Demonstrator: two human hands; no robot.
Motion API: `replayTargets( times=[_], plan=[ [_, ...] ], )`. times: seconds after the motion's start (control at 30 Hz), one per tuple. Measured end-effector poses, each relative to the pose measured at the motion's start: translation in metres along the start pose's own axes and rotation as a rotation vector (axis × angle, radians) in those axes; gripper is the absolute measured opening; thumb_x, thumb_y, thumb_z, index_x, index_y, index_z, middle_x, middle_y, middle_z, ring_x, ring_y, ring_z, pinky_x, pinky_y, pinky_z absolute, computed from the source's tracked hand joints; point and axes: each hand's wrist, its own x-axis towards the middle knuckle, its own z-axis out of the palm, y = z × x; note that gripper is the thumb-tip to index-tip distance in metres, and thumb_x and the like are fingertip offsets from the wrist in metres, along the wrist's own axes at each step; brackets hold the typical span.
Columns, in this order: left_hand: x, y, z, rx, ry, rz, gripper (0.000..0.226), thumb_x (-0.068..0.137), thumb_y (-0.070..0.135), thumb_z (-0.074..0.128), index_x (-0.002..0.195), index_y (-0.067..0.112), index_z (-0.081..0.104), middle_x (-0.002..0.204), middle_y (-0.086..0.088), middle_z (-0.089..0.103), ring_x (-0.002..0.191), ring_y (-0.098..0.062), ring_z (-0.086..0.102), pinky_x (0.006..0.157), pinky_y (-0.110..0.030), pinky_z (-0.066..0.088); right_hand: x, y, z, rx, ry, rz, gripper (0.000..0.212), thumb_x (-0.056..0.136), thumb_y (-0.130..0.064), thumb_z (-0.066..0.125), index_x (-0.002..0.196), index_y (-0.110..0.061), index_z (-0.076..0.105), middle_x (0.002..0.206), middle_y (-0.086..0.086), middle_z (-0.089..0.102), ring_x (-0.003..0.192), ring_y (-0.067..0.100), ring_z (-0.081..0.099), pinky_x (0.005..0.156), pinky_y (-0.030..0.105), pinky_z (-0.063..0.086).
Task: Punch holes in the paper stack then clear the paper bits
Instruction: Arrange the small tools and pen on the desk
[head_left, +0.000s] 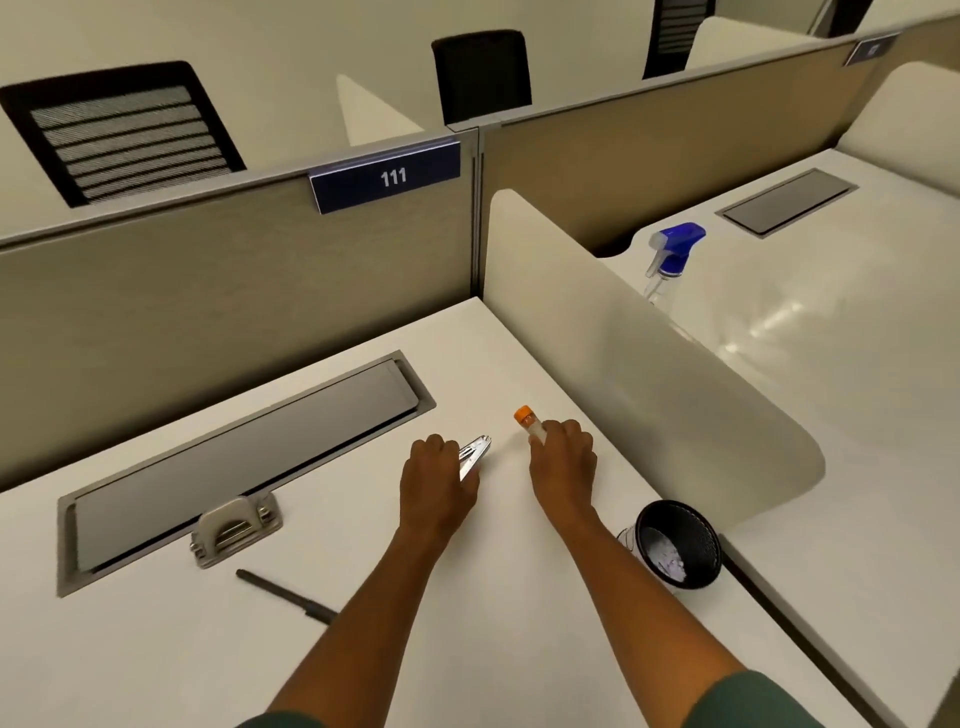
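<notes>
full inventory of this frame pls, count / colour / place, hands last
hole punch: 1, grey metal, desk left, at the hatch's near edge
pen: 1, black, lying on desk near the punch
metal tool: 1, silver, in left hand; type unclear
vial: 1, clear with orange cap, in right hand
mesh bin: 1, black, desk right edge, white paper bits inside
cable hatch: 1, grey, set into desk
spray bottle: 1, clear with blue trigger, neighbouring desk
sign 111: 1, navy, on partition
left hand: grips the tool
right hand: grips the vial
</notes>
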Motion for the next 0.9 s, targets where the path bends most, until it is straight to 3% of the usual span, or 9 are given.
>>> replayTargets(
  times=[0.47,0.73,0.83,0.9],
  plan=[
    [0.066,0.017,0.048,0.133,-0.040,0.063,0.035,0.096,0.038,0.045,0.116,0.012,0.059,0.115,-0.007,0.057,0.104,-0.027,0.048,0.080,-0.035,0.038,0.037,0.021,0.032,-0.132,-0.016,0.026,0.025,0.100,-0.031,0.045,0.117,-0.017,0.057,0.115,0.005,0.056,0.105,0.026,0.051,0.083,0.036,0.045],
    [0.063,0.013,0.046,0.142,-0.031,0.038,0.057,0.086,0.060,0.050,0.122,0.016,0.053,0.118,-0.005,0.053,0.107,-0.027,0.047,0.083,-0.038,0.041,0.030,0.022,0.031,-0.018,0.030,0.034,0.048,0.097,-0.042,0.047,0.138,-0.016,0.046,0.130,0.008,0.052,0.114,0.029,0.049,0.091,0.041,0.044],
    [0.053,0.005,0.037,0.088,0.039,0.021,0.067,0.085,0.063,0.049,0.133,0.016,0.049,0.127,-0.008,0.053,0.117,-0.028,0.047,0.091,-0.040,0.042,0.024,0.018,0.026,0.017,0.096,-0.007,0.056,0.095,-0.047,0.047,0.143,-0.018,0.040,0.139,0.007,0.047,0.123,0.028,0.046,0.096,0.043,0.042],
    [0.043,-0.004,0.031,0.057,0.050,-0.001,0.074,0.086,0.065,0.048,0.142,0.017,0.042,0.143,-0.011,0.047,0.132,-0.030,0.040,0.105,-0.045,0.037,0.020,0.010,0.021,0.020,0.119,-0.070,0.062,0.094,-0.051,0.046,0.147,-0.020,0.034,0.147,0.007,0.040,0.132,0.027,0.040,0.103,0.045,0.038]
  ],
)
